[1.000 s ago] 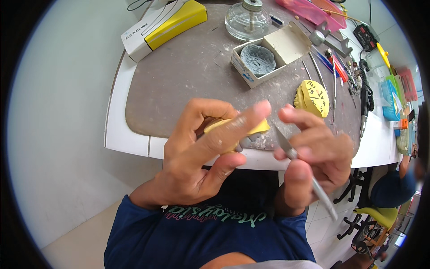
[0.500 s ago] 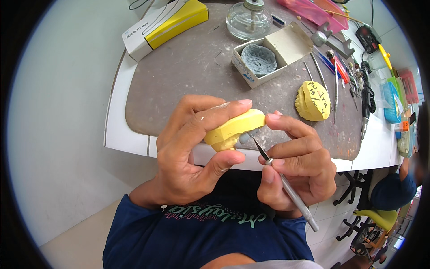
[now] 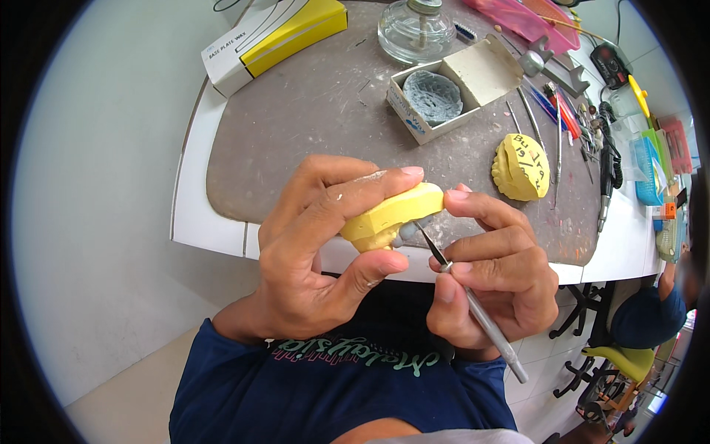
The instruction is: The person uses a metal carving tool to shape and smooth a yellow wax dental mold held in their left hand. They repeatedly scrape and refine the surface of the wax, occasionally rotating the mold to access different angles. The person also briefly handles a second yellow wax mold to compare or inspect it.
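Note:
My left hand (image 3: 318, 244) grips a yellow plaster dental model (image 3: 396, 211), fingers over its top and thumb beneath. Bluish-grey wax (image 3: 406, 232) sits on the model's tooth side, facing down toward me. Between the thumb and fingers of my right hand (image 3: 506, 277) is a slim metal carving knife (image 3: 481, 314), held like a pen. Its dark, pointed blade meets the model beside the wax. My right index fingertip rests against the model's right edge. Beyond my right hand a second yellow dental model (image 3: 521, 168), marked with handwriting, lies on the table.
An open carton (image 3: 418, 118) holds a grey-blue wax disc (image 3: 433, 98). Behind it stands a glass spirit burner (image 3: 416, 33). A yellow-white box (image 3: 274, 44) lies at the far left. Metal tools, pens and a corded handpiece (image 3: 605, 185) crowd the right. Another person (image 3: 651, 311) sits at far right.
The model has shifted slightly right and tilted a little, showing more of the grey wax. The blade tip has moved slightly up along it. Both grips stay the same.

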The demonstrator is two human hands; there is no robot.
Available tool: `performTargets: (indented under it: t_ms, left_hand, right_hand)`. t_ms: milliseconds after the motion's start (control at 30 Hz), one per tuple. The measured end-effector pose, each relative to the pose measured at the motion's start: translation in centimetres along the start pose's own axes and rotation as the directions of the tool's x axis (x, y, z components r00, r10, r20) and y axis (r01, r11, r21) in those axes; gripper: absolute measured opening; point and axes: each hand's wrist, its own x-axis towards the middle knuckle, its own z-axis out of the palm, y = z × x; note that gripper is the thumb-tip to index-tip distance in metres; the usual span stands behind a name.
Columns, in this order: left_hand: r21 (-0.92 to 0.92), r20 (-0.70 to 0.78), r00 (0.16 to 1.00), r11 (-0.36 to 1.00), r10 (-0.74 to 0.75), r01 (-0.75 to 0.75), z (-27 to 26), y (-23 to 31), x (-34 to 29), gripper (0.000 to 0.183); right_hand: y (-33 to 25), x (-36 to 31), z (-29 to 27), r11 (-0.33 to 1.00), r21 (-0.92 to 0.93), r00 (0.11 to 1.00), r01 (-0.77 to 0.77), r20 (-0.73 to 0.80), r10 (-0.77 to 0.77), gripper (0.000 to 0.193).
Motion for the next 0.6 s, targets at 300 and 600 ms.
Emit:
performTargets:
  t_ms: [300, 600]
  left_hand:
    - [-0.021, -0.007, 1.000, 1.000, -0.011, 0.011, 0.04, -0.10, 0.04, 0.068]
    - [-0.040, -0.013, 0.999, 0.998, -0.042, 0.042, 0.07, 0.04, 0.07, 0.069]
  right_hand:
    - [0.15, -0.02, 0.05, 1.000, 0.013, 1.000, -0.009, 0.000, 0.009, 0.016]
    - [0.18, 0.02, -0.09, 0.999, 0.028, 1.000, -0.022, 0.014, 0.022, 0.017]
